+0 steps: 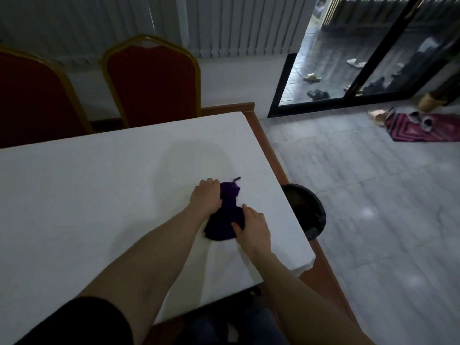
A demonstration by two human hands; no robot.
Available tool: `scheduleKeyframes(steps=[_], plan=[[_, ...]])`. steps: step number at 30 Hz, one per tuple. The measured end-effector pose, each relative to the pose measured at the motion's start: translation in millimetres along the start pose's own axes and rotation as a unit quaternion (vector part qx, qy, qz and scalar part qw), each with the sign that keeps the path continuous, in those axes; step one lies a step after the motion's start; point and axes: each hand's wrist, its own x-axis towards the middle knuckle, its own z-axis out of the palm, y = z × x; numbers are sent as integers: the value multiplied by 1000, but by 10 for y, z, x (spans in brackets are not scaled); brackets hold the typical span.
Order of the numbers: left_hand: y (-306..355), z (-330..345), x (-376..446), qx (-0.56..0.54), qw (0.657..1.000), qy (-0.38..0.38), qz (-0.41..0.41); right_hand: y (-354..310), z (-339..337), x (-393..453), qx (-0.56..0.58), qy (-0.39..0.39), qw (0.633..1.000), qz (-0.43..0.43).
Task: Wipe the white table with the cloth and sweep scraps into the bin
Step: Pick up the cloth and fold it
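Two hands meet on the dark purple cloth [225,215], which lies bunched on the white tabletop [99,195] near its right edge, toward the near right corner. The risk from here, as I judge it, is overshoot: the black bin [308,212] sits on the floor just beyond that right edge, partly tucked under it, so a push aimed slightly off would send scraps onto the tiles rather than in (no scraps show on the tabletop in this dim light, so they may be too small to see). A bunched cloth also skips over crumbs instead of gathering them, and the white covering may ruck up near the corner if dragged hard. The left hand [206,195] lies at the cloth's far left side with fingers curled down, gripping the fabric. The right hand [252,227] rests on the near right side, fingers fairly straight and pressing, thumb on the cloth. Both forearms reach out over the near edge, converging.
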Motion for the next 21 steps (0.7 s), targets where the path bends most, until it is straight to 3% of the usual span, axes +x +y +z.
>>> scheduleKeyframes(steps=[8, 15, 21], plan=[[-190, 42, -220, -101, 994, -4, -35, -54, -20, 154, -83, -9, 996, 30], [-388, 12, -463, -215, 973, -18, -82, -165, -201, 336, 115, -82, 988, 62], [-521, -181, -778, -382, 913, 51, -134, -538, -485, 520, 181, -114, 976, -41]])
